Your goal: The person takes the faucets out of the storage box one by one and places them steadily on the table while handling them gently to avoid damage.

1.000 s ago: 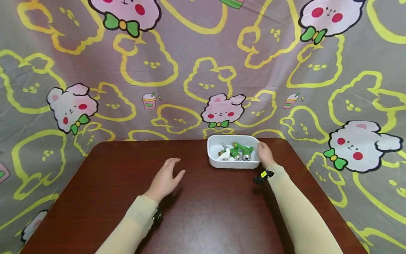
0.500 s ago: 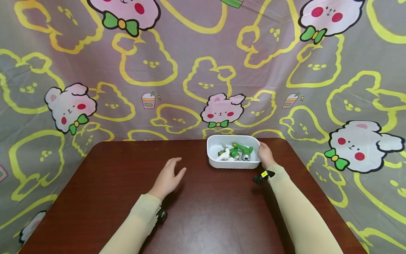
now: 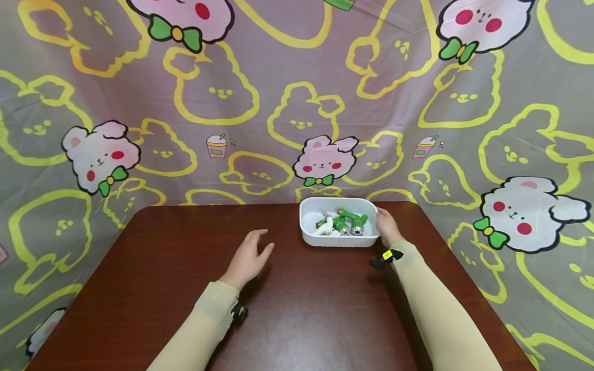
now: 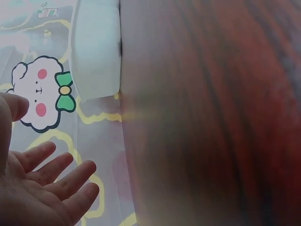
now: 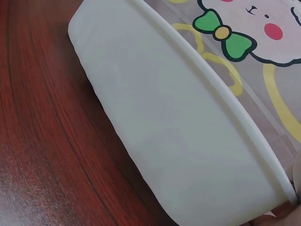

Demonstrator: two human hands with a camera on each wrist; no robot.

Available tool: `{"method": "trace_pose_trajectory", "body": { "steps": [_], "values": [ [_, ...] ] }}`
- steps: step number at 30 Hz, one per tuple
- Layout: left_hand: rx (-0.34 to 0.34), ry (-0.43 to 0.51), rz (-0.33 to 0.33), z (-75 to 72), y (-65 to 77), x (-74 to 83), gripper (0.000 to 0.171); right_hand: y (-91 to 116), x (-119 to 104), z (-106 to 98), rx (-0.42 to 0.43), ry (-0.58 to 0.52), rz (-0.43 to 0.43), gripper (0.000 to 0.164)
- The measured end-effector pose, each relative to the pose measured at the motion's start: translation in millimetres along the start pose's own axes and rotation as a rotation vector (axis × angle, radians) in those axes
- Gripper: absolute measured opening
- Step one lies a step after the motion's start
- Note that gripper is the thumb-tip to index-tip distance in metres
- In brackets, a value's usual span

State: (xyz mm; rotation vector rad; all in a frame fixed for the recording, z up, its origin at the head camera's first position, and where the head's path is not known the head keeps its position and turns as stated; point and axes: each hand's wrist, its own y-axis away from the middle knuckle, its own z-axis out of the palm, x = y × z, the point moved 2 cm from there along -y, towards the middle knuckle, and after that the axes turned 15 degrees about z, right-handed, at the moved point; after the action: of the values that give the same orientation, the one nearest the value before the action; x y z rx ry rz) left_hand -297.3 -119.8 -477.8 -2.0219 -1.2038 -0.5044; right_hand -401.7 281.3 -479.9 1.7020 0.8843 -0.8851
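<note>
A white plastic tub stands at the back of the brown table. Inside lie green taps with metal ends and a white tap. My right hand holds the tub's right end by the rim; in the right wrist view the tub's wall fills the middle and only bits of the fingers show at the lower right corner. My left hand hovers left of the tub, apart from it, holding nothing. Its fingers are spread and slightly bent in the left wrist view.
The dark brown table runs back to a hanging cloth with cartoon bears and yellow outlines, which also encloses both sides. A black wrist camera is strapped on the right wrist, another on the left.
The tub has slid slightly to the left, with my right hand staying at its right end. My left hand has shifted a little to the right.
</note>
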Motion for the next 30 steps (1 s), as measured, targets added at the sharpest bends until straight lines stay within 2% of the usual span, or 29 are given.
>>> {"method": "trace_pose_trajectory", "body": {
  "steps": [5,13,24,30],
  "values": [
    [0.014,0.010,0.003,1.1,-0.3,0.7,0.051,1.2,0.6,2.0,-0.028,-0.014,0.000,0.054],
    [0.019,0.082,-0.033,4.7,-2.3,6.1,0.052,3.1,0.2,6.0,-0.072,-0.031,0.001,0.054],
    [-0.020,0.147,-0.089,14.9,-9.0,10.0,0.057,1.8,1.1,12.3,-0.127,-0.046,0.002,0.053],
    [-0.013,0.163,-0.102,22.2,-14.4,10.6,0.058,4.8,2.1,14.5,-0.151,-0.031,-0.003,0.053]
  ]
}}
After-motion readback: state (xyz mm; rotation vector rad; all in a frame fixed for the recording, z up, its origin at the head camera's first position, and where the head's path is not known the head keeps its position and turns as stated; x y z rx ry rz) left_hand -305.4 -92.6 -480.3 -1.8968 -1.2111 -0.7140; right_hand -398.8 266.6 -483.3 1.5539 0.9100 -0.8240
